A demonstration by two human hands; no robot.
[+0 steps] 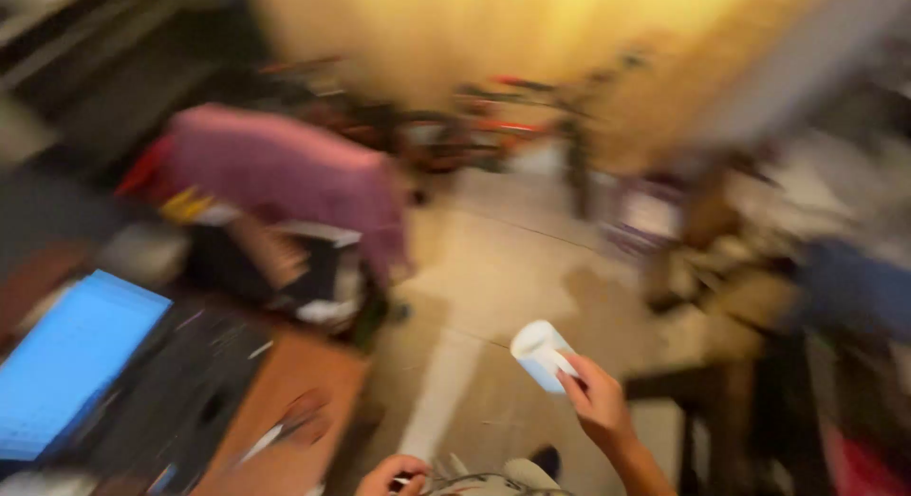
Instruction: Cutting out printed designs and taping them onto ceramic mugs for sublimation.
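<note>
Pretty blurry shot, but the right hand (600, 406) has its grip pinching a small white cup (541, 355), held up over the tiled floor (493, 268). Left hand (391, 475) sits low by the bench (285, 401), grip curled around something thin, can't tell what.

Frame is heavily motion-blurred, so finishes are rough reads. Small white cylindrical cup (541, 355) with pale blue side: looks like thin paper or plastic, matt, smooth; can't tell which. Right hand (600, 403) fingers (572, 379) pinch its lower edge. Magenta draped cloth (285, 173): soft fabric, matt, some folds. Orange-brown wooden table (285, 401): smooth, low sheen. Dark laptop (142, 382): matt keyboard deck, probably plastic; glossy bright-blue lit screen (71, 358). Pale beige floor (493, 268): smooth tile or stone with thin joint lines, slight sheen. Left hand (391, 475) holds something thin and wiry; material unreadable.
</note>
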